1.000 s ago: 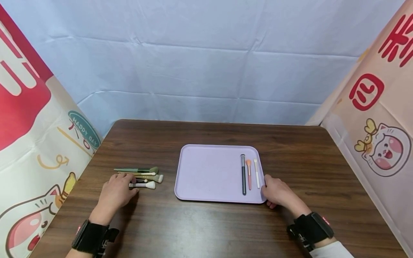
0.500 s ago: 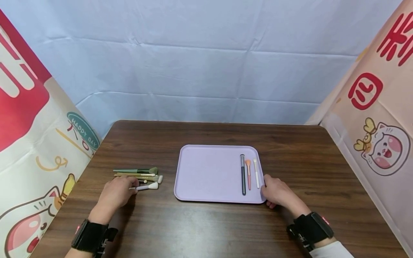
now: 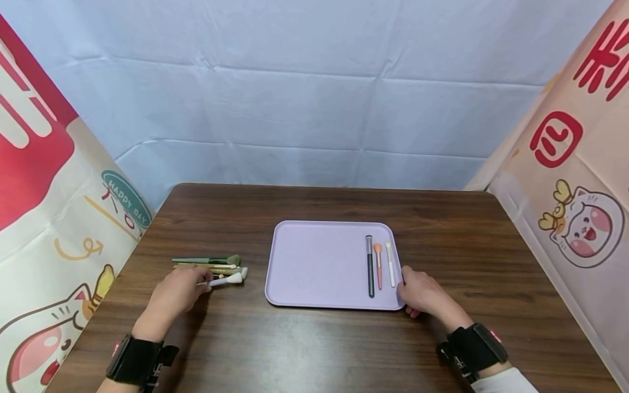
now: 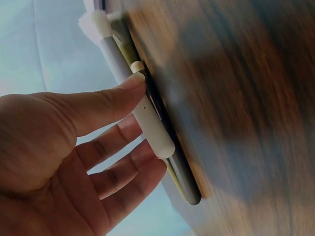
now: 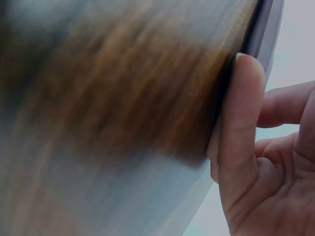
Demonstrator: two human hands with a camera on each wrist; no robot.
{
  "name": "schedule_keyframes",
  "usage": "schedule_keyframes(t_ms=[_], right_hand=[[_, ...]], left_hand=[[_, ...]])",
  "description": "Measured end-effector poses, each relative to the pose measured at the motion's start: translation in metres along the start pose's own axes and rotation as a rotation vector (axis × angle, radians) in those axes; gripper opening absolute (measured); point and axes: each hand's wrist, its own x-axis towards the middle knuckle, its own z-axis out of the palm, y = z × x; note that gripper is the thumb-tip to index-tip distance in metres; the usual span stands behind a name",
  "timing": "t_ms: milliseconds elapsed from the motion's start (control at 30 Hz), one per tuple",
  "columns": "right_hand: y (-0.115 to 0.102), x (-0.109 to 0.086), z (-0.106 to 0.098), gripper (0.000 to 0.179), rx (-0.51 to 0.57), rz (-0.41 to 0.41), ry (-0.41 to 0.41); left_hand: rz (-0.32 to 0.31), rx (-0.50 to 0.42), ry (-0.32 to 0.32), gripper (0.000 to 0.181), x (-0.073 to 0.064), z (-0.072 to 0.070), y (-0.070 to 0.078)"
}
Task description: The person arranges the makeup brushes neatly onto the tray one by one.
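My left hand (image 3: 177, 292) pinches a white-bristled makeup brush (image 3: 232, 279) between thumb and fingers at the left of the table. In the left wrist view, its pale handle (image 4: 152, 130) runs under the thumb, close over a dark-handled brush (image 4: 184, 179). Several other makeup brushes lie bunched just beyond, among them a green brush (image 3: 208, 260); my hand covers part of them. My right hand (image 3: 421, 292) holds the lilac tray (image 3: 319, 267) at its near right corner. In the right wrist view the thumb (image 5: 241, 113) lies along the tray's edge (image 5: 263, 34).
On the tray's right side a black brush (image 3: 371, 267), a pink brush (image 3: 379, 266) and a slim white brush (image 3: 391, 265) lie side by side. The wooden table (image 3: 324, 349) backs onto a pale blue cloth (image 3: 304, 109). Printed sheets hang on both sides.
My left hand has drawn the white-bristled brush slightly right and tilted its bristle end up toward the back, close to the other brushes. The right hand and tray have stayed put.
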Motion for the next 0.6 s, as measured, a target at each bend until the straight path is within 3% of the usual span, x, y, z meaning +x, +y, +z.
schedule_keyframes(t_ms=[600], right_hand=[[0.000,-0.001,0.000,0.023,0.002,-0.008,0.004]], left_hand=[[-0.013,-0.004,-0.013,0.016,0.005,-0.002,0.014]])
